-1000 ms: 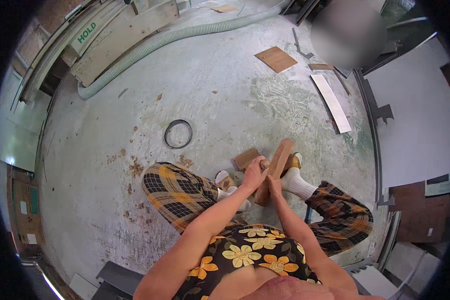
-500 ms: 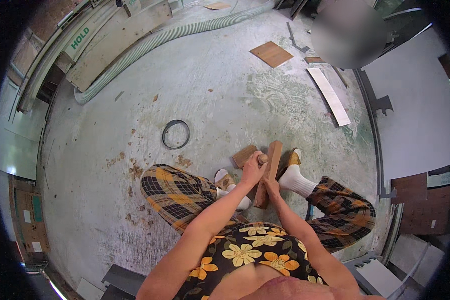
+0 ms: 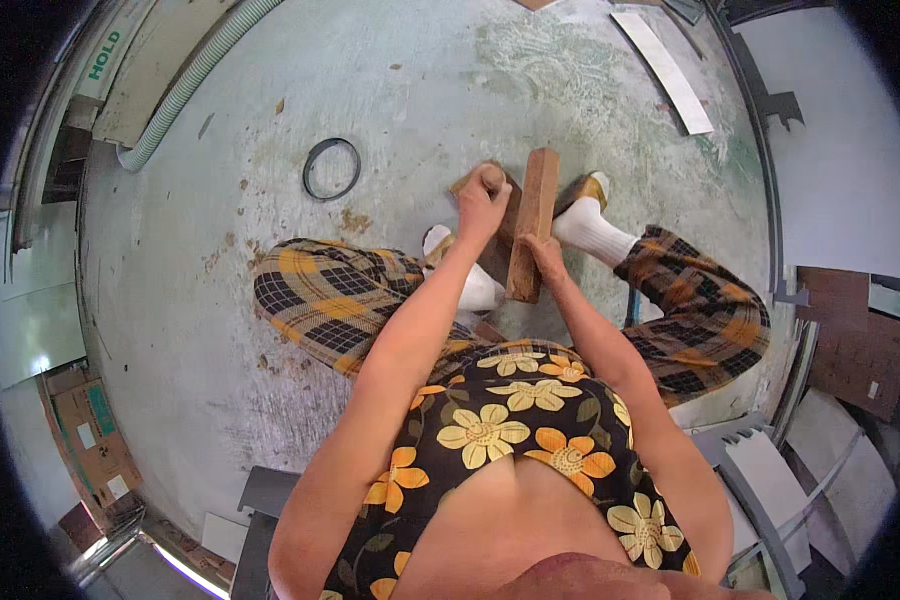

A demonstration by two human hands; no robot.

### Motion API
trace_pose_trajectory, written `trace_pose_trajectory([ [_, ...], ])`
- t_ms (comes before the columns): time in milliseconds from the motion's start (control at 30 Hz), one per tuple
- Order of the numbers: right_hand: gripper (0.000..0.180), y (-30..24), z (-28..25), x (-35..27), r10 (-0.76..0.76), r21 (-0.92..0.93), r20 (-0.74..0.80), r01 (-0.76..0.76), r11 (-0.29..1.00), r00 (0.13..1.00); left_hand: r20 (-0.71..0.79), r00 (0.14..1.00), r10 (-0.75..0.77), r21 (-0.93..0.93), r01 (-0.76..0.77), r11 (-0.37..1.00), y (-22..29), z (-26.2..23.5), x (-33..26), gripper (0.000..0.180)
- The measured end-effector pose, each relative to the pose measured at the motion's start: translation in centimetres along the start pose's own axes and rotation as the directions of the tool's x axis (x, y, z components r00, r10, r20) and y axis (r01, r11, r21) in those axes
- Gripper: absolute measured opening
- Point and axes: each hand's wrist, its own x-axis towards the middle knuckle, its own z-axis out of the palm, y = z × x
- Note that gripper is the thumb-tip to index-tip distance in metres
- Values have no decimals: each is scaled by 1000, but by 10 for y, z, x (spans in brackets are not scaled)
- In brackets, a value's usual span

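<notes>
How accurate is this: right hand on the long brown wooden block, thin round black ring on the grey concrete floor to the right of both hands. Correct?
One error: the head view shows the thin round black ring on the grey concrete floor to the left of both hands, not the right. The right hand is on the long brown wooden block, as stated.

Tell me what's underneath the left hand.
Brown wood shows past the left hand on its left, and a darker brown strip on its right, toward the wooden bar. The hand covers what lies between, so whether they join cannot be told.
</notes>
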Motion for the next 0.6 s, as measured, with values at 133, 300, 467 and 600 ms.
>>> trace_pose_trajectory([
  [133, 42, -29, 1, -19, 27, -115, -65, -34, 993, 998, -9, 995, -104, -76, 103, 992, -21, -10, 4, 31],
  [300, 43, -78, -4, -46, -41, -231, -258, -20, 973, 965, 25, 995, -99, -106, 101, 989, -18, -14, 2, 27],
  [467, 45, -111, -11, -68, -305, 52, -341, 342, 938, 889, 71, 994, 80, 5, -80, 997, -17, -1, -10, 34],
  [600, 43, -123, -26, -90, -365, 48, -328, 402, 915, 871, 216, 959, 183, 158, -219, 963, 0, 18, -37, 36],
])
